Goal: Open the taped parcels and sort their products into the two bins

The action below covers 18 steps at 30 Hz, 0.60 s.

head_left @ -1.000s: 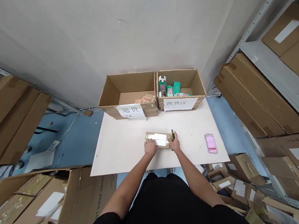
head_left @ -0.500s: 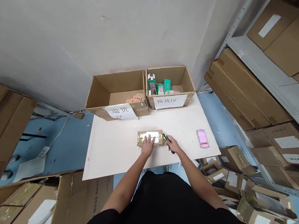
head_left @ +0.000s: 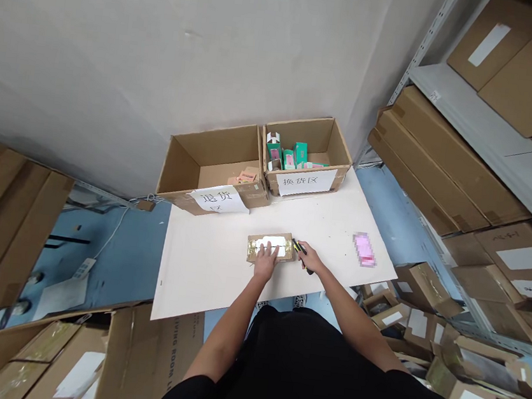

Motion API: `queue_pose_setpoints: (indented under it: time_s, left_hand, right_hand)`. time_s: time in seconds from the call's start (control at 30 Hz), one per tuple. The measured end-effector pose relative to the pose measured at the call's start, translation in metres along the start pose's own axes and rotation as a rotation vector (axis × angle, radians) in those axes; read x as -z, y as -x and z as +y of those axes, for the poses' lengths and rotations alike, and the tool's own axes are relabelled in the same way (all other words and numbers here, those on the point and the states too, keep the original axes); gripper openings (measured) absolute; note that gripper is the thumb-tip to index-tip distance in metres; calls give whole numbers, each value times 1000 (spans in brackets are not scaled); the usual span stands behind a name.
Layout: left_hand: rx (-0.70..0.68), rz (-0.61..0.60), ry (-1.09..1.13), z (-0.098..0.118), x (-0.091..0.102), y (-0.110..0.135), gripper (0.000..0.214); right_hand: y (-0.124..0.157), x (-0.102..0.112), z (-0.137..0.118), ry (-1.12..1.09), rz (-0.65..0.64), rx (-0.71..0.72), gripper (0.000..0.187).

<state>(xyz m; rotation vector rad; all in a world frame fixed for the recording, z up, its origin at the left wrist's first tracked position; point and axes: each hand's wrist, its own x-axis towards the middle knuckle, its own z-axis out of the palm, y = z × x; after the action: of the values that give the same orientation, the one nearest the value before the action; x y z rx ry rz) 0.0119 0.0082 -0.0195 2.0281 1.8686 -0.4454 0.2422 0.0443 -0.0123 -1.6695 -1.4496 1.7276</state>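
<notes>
A small taped cardboard box with a white label on top lies on the white table. My left hand rests on the box's near side and label, fingers spread. In my right hand is a black and yellow box cutter, gripped with its tip at the right end of the box. Whether the blade is touching the cardboard is too small to tell.
At the table's back stand two open cartons with handwritten signs: the left carton holds a few small packets, the right carton several green boxes. A blurred pink item lies right. Shelves and loose boxes flank the table.
The whole view has shifted slightly, so everything sits a little further right. My hands, the box and the box cutter keep nearly the same places relative to one another.
</notes>
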Motion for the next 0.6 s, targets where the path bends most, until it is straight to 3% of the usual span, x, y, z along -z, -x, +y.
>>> queue_pose_setpoints:
  time_s: [0.33, 0.53, 0.6]
  left_hand:
    - [-41, 72, -11, -6, -18, -9, 65]
    - [-25, 53, 0, -4, -17, -7, 65]
    - [-20, 46, 7, -3, -13, -6, 66]
  right_hand:
    - [8, 4, 4, -46, -87, 3, 46]
    - [31, 5, 24, -54, -179, -21, 46]
    - [36, 6, 33, -84, -151, 0, 48]
